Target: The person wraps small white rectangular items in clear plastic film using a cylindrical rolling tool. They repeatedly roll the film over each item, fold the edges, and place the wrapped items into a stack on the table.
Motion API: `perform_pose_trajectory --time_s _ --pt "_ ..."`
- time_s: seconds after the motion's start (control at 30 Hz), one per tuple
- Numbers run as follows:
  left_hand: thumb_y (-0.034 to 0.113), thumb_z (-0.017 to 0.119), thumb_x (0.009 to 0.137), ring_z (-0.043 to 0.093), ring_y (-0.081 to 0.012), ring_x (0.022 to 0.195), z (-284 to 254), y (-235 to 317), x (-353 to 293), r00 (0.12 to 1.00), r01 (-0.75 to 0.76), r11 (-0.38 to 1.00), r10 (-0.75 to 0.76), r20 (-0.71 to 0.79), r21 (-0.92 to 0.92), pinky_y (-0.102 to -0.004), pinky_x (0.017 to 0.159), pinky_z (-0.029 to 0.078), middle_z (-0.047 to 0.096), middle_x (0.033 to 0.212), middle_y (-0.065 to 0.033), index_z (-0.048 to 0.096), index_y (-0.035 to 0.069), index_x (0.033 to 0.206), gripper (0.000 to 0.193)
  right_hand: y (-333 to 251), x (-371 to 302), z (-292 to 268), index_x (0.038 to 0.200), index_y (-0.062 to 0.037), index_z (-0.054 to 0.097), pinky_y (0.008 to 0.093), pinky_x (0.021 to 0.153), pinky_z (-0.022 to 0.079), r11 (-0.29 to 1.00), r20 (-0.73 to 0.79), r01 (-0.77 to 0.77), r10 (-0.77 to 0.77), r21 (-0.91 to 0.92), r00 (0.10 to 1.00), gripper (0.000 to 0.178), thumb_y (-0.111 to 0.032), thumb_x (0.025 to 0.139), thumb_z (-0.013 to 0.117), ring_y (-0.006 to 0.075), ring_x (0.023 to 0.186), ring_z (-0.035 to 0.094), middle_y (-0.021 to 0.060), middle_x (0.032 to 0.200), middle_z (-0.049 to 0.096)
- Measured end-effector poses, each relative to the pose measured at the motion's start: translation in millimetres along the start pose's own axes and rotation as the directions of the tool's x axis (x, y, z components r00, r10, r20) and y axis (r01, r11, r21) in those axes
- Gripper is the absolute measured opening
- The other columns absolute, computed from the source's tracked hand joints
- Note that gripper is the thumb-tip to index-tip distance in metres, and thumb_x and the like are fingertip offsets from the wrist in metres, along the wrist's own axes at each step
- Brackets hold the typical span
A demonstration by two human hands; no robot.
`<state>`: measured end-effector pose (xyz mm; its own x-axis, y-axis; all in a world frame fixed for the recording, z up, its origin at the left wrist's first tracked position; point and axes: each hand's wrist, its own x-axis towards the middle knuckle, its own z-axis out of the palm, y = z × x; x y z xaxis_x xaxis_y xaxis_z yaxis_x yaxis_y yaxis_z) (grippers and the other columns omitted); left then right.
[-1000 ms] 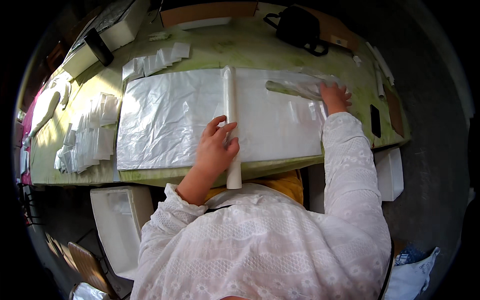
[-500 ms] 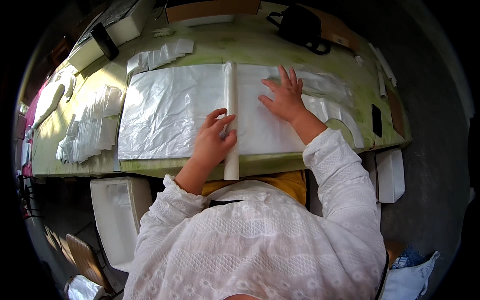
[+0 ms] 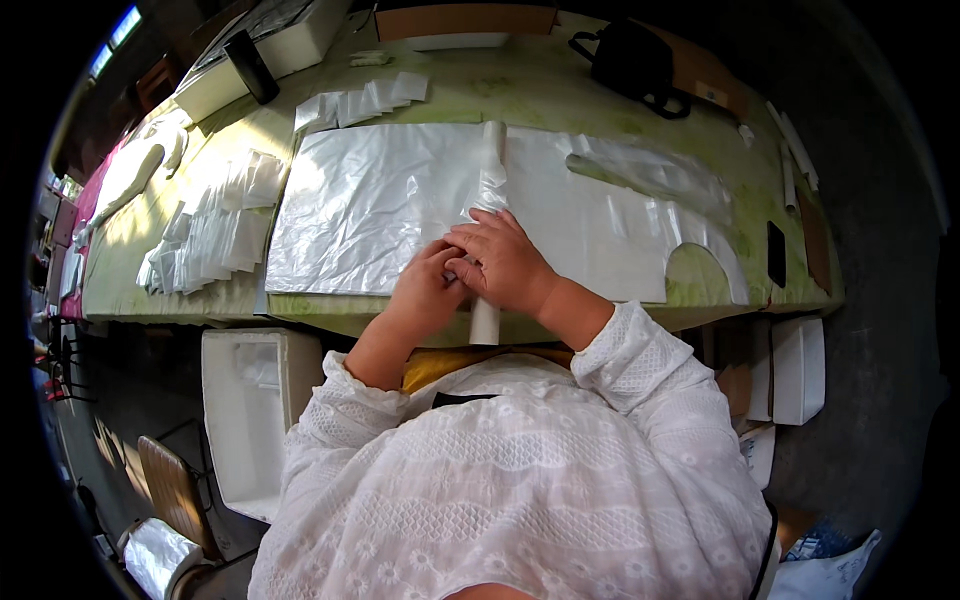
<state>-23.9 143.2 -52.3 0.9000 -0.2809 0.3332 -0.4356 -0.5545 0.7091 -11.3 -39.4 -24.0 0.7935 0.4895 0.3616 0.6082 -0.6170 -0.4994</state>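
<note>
A pale tube (image 3: 485,325) lies front to back across clear plastic film (image 3: 350,215) spread on the table, its near end jutting past the table edge. My right hand (image 3: 505,265) lies across the tube, fingers close together, with crinkled film drawn up against the tube just beyond them. Beside it on the left, my left hand (image 3: 425,290) is curled, its fingertips meeting the right hand at the tube; what lies between them is hidden. To the right of the tube, a smooth whitish sheet (image 3: 590,240) lies flat.
Small clear packets (image 3: 225,235) are fanned out at the left, with more packets (image 3: 365,100) farther back. Cut film strips (image 3: 640,220), a phone (image 3: 776,253) and a black bag (image 3: 635,65) lie to the right. A white foam box (image 3: 255,420) stands below the table's left edge.
My right hand has come left from the sheet onto the tube, meeting my left hand. Film is now bunched against the tube. The whole view has shifted slightly.
</note>
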Motion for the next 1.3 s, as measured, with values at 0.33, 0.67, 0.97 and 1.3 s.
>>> perform_pose_trajectory --time_s 0.33,0.67,0.97,1.3 --pt "0.017 0.063 0.097 0.049 -0.0318 0.14 -21 48 91 0.831 -0.46 0.872 0.489 0.263 -0.168 -0.0469 0.114 0.041 0.067 0.133 -0.0098 0.073 0.007 0.116 0.024 -18 18 23 0.114 -0.0069 0.069 0.0466 0.112 0.04 0.998 0.013 0.068 -0.068 0.0 0.998 0.026 -0.015 0.09 0.064 0.0287 0.126 0.056 0.0081 0.108 0.071" --pt "0.034 0.072 0.092 0.048 -0.0323 0.137 -101 -14 31 0.992 0.067 0.755 -0.122 0.039 0.652 -0.0489 0.12 0.033 0.062 0.139 -0.0022 0.074 0.015 0.114 0.029 -25 -94 -14 0.096 -0.0089 0.073 0.0528 0.099 0.052 0.93 -0.216 0.265 -0.212 0.254 0.953 0.017 -0.004 0.081 0.076 0.0326 0.104 0.068 0.0067 0.099 0.073" --pt "0.009 0.056 0.091 0.028 -0.0354 0.153 -106 -56 32 0.956 0.201 0.721 -0.292 0.027 0.663 -0.0448 0.125 0.025 0.037 0.163 -0.0127 0.042 0.011 0.155 0.065 -22 -97 -10 0.098 -0.007 0.072 0.0444 0.092 0.055 0.896 -0.236 0.307 -0.238 0.321 0.942 0.019 -0.002 0.08 0.077 0.0331 0.095 0.068 0.0096 0.093 0.071" --pt "0.053 0.059 0.096 0.017 -0.0377 0.157 -106 -64 67 0.814 0.493 0.511 -0.556 -0.167 0.704 -0.0542 0.126 0.014 0.021 0.17 -0.0147 0.023 0.01 0.164 0.087 -14 -107 -13 0.097 -0.0071 0.072 0.0445 0.089 0.056 0.919 -0.253 0.241 -0.164 0.313 0.953 0.018 -0.002 0.08 0.076 0.0314 0.091 0.069 0.0105 0.09 0.07"
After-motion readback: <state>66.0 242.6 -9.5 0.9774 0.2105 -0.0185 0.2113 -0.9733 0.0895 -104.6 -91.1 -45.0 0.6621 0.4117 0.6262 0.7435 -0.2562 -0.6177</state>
